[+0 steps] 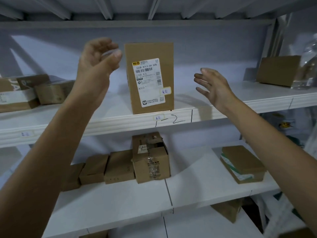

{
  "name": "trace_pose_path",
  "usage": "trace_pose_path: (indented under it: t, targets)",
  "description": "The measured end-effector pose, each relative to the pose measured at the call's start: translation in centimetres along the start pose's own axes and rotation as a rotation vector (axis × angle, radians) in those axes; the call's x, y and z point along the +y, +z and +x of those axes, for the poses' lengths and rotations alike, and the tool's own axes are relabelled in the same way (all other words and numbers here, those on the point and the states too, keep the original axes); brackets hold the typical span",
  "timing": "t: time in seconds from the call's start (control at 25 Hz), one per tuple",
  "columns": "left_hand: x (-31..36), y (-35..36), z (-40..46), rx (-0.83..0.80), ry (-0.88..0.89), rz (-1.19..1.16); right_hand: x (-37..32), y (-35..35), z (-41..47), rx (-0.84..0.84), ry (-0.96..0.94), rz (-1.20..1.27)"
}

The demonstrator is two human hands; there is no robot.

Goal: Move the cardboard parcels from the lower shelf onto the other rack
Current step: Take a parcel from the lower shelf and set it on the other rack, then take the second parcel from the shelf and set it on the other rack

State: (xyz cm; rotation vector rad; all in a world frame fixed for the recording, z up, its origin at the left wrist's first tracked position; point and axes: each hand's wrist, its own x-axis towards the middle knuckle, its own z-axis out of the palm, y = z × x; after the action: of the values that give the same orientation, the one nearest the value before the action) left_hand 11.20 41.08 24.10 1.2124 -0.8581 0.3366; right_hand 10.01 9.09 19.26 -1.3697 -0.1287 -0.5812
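Parcel (151, 78) stands upright on the upper shelf (120, 124), at 12 o'clock. Left hand (97, 60) at 11 and right hand (214, 86) at 2 flank it, both spread and empty. Rigid cardboard, probably light: grip opposing side faces.

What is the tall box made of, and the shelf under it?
The tall box looks like plain brown cardboard, matte, with a glossy white paper label stuck on. The shelf looks like white-painted metal, smooth with a ribbed front edge, though it might be plastic.
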Motion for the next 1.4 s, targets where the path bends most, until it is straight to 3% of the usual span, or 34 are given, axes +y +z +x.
trace_pose_path:
  t: [0.24, 0.36, 0.48, 0.68, 0.76, 1.04, 1.24, 1.4]
  targets:
    - [-4.8, 12.5, -1.4, -0.408, -0.186, -0.052, 1.1, -8.3, -3.9, 0.238, 0.063, 0.015]
    - [-8.7, 18.1, -2.4, -0.496, -0.326, -0.099, 0.9, -12.4, -6.2, 0.363, 0.090, 0.027]
    - [-12.1, 23.0, -3.4, -0.523, -0.423, -0.118, 0.7, -16.3, -8.8, 0.360, 0.128, 0.027]
    - [-18.4, 29.4, -6.0, -0.493, -0.591, -0.127, 1.9, -23.3, -11.2, 0.437, 0.219, -0.101]
    - [-21.7, 36.8, -8.2, -0.437, -0.659, -0.104, 1.0, -31.0, -11.8, 0.399, 0.331, -0.190]
    - [-29.0, 40.8, -14.0, -0.266, -0.910, 0.121, 6.2, -39.7, -12.3, 0.293, 0.542, -0.307]
    - [-34.6, 40.5, -16.9, -0.050, -1.120, 0.168, 12.3, -42.6, -11.1, 0.219, 0.658, -0.432]
    - [-39.8, 40.5, -17.4, 0.033, -1.227, 0.185, 16.5, -44.0, -8.6, 0.178, 0.707, -0.571]
